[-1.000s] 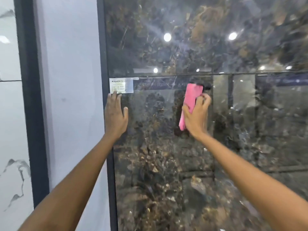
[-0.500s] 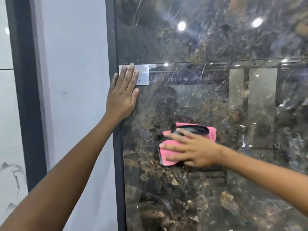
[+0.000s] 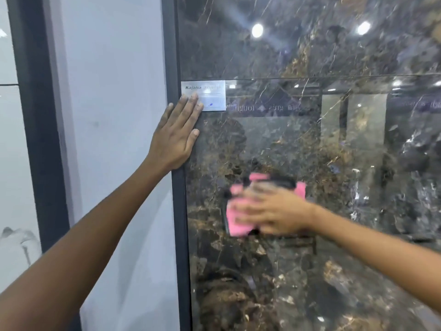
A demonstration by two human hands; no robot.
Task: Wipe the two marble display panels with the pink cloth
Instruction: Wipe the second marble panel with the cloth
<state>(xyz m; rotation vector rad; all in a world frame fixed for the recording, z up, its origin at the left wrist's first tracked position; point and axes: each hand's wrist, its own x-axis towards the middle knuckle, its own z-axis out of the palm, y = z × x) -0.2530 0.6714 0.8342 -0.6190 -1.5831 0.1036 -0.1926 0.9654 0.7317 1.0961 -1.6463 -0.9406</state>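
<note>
A glossy dark marble panel with brown and gold veins fills the right of the view; a thin seam splits it into upper and lower slabs. My right hand, blurred by motion, presses the pink cloth flat against the lower slab with fingers spread toward the left. My left hand lies flat on the panel's left edge and dark frame, its fingertips on a small white label.
A dark vertical frame strip borders the panel on the left. Beside it stands a pale grey wall section, then another dark frame and a white marble panel at the far left.
The right hand came down from the seam with the cloth, turned sideways, and now sweeps across the lower slab. The left hand slid up onto the label and stays there.
</note>
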